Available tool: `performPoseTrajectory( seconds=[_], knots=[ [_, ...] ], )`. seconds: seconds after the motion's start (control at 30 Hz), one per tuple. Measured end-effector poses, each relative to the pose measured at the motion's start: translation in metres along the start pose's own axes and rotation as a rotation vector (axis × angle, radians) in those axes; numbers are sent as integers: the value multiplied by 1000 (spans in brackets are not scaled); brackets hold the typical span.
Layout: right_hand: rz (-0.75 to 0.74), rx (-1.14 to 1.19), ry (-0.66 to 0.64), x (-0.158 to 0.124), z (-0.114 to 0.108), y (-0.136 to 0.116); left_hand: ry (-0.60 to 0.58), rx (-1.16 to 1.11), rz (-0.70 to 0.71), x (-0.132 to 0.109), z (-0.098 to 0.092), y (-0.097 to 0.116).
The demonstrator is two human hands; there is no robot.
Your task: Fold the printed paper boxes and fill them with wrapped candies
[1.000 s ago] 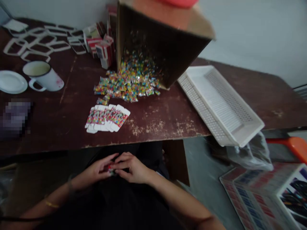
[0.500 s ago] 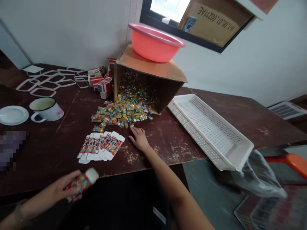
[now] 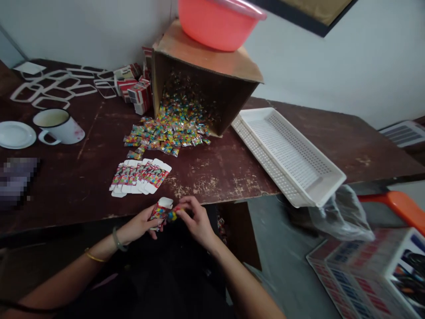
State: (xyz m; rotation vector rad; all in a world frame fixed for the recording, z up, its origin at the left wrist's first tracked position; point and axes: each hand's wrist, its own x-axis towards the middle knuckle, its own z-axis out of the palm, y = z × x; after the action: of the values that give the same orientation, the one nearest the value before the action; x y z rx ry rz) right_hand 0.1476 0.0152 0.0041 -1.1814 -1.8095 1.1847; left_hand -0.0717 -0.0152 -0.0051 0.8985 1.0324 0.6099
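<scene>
My left hand (image 3: 146, 223) is wrapped round a small red printed candy box (image 3: 158, 213), whose white top flap stands up at the open end. Close beside that end, my right hand (image 3: 198, 221) pinches a small clear packet of colourful candies (image 3: 171, 215). On the table just beyond lies a fanned row of flat red-and-white candy boxes (image 3: 141, 176). Behind them, a heap of candy packets (image 3: 172, 133) spills from a cardboard box (image 3: 209, 57) lying on its side.
A pink basin (image 3: 219, 24) sits on the cardboard box. White plastic baskets (image 3: 288, 153) stand to the right, over the table edge. At left are an enamel mug (image 3: 59, 127), a white plate (image 3: 16, 135), red-and-white cartons (image 3: 136, 91) and white frame-like loops (image 3: 56, 86).
My right hand has come back from the heap with a candy packet. My left hand has brought the box up and right to meet it. The camera has tilted down.
</scene>
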Motion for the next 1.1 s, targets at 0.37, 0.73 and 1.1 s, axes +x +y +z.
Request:
performPoseTrajectory(
  seconds=[0.37, 0.73, 1.1],
  knots=[
    [-14, 147, -9, 21, 28, -17, 95, -77, 28, -12, 1, 6],
    [9, 316, -283, 23, 31, -23, 116, -93, -1, -7, -3, 4],
    [-84, 216, -190, 22, 32, -24, -24, -153, 10, -23, -9, 4]
  ],
)
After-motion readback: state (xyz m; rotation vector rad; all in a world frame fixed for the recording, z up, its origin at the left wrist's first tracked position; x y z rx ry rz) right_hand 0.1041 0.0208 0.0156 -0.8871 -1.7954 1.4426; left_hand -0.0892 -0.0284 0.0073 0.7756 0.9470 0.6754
